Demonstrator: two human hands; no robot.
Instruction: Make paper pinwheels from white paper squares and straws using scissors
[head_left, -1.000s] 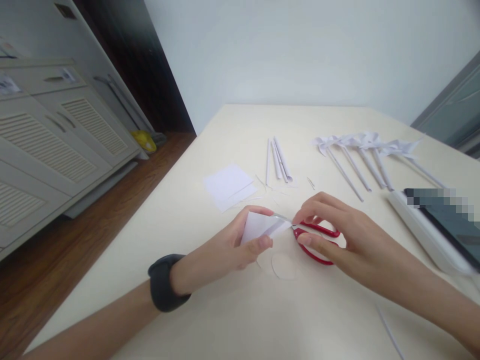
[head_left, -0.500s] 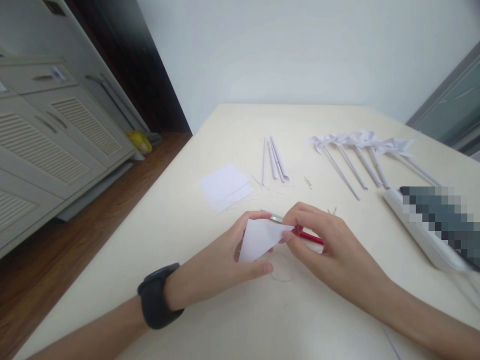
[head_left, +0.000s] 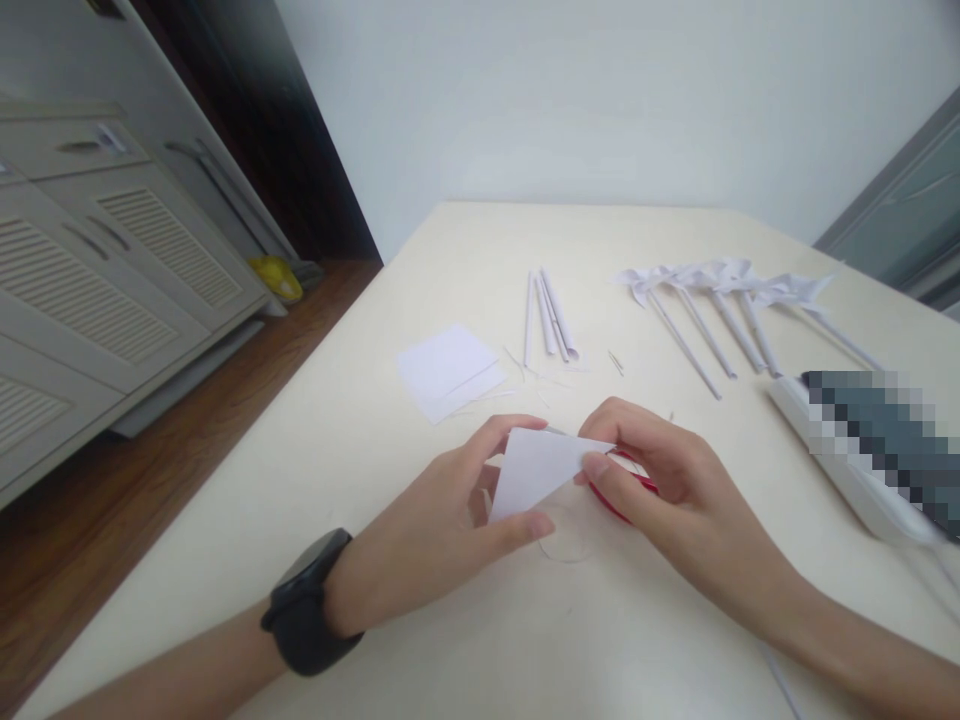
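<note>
A small sheet of white paper [head_left: 536, 465], folded to a triangle, is held up between both hands. My left hand [head_left: 472, 500], with a black watch on its wrist, curls round the paper's left side with thumb and fingers at its edges. My right hand [head_left: 652, 475] pinches the pointed right tip between thumb and fingers. Below and behind that hand lies a red-handled tool [head_left: 619, 500], probably scissors, mostly hidden. A loop of thin clear line [head_left: 568, 550] rests on the table under the paper.
Square paper sheets [head_left: 446, 365] lie at left with thin scraps beside them. Several rolled paper sticks [head_left: 553, 315] lie further back. Paper pinwheels [head_left: 720, 280] on sticks are lined up at back right. A white device [head_left: 847, 470] with a blurred-out top sits at right.
The folded paper has shifted slightly right and its tip now shows past my right thumb. More of the red handle is visible under my right hand.
</note>
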